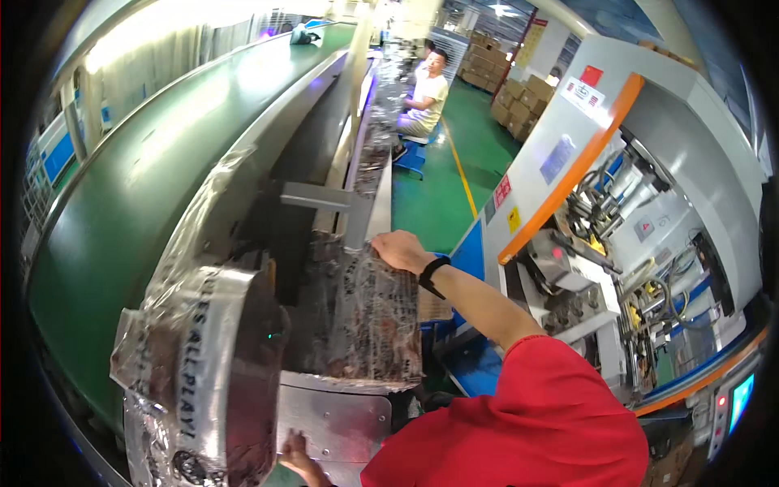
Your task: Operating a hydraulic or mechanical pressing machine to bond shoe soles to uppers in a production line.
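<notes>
My right hand [398, 250], a black band on its wrist, reaches forward with fingers curled over the far right corner of a panel [365, 325] covered in wrinkled printed film. A grey metal bracket [355, 215] stands just left of that hand. Low in view, my left hand [299, 458] is partly seen, its fingers apart at the metal plate [333, 418] below the panel; nothing shows in it. Beside it on the left rises a housing [199, 373] wrapped in clear and silvery film.
A long green conveyor belt [122, 203] runs along the left, with a dark object [303, 36] at its far end. To the right stands a white and orange machine [568, 154]. A person [426, 93] sits farther down the line. Cardboard boxes [523, 101] are stacked behind.
</notes>
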{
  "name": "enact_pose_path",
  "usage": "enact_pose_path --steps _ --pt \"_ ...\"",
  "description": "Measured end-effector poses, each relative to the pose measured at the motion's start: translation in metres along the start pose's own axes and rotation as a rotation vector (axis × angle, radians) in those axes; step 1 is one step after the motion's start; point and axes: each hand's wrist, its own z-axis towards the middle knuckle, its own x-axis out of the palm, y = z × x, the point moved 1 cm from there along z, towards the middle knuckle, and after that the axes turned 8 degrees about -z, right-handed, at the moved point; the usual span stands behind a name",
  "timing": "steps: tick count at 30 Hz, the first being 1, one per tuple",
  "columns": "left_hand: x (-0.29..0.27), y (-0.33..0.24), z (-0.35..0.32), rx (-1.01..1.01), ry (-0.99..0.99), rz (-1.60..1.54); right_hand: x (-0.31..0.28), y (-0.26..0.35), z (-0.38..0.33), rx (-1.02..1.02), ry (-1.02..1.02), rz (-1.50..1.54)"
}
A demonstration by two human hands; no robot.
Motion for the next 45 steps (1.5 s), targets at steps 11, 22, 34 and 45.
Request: enact_pose_path --steps 11,22,34,45 --pt "0.182 -0.170 -0.143 0.406 0.878 0.135 -0.024 0.012 -0.009 0.180 0.166 0.333" --pt "0.359 -0.257 -0.327 0.250 1.534 -0.168 -0.026 0.005 -0.025 0.117 -0.045 0.385" --pt "0.490 -0.217 -0.438 0.485 1.453 -0.827 -0.021 -0.004 -0.033 0.054 -0.266 0.552" --pt "0.499 -0.206 -0.420 0.765 1.365 -0.813 -0.022 -0.017 -0.029 -0.184 -0.223 0.538"
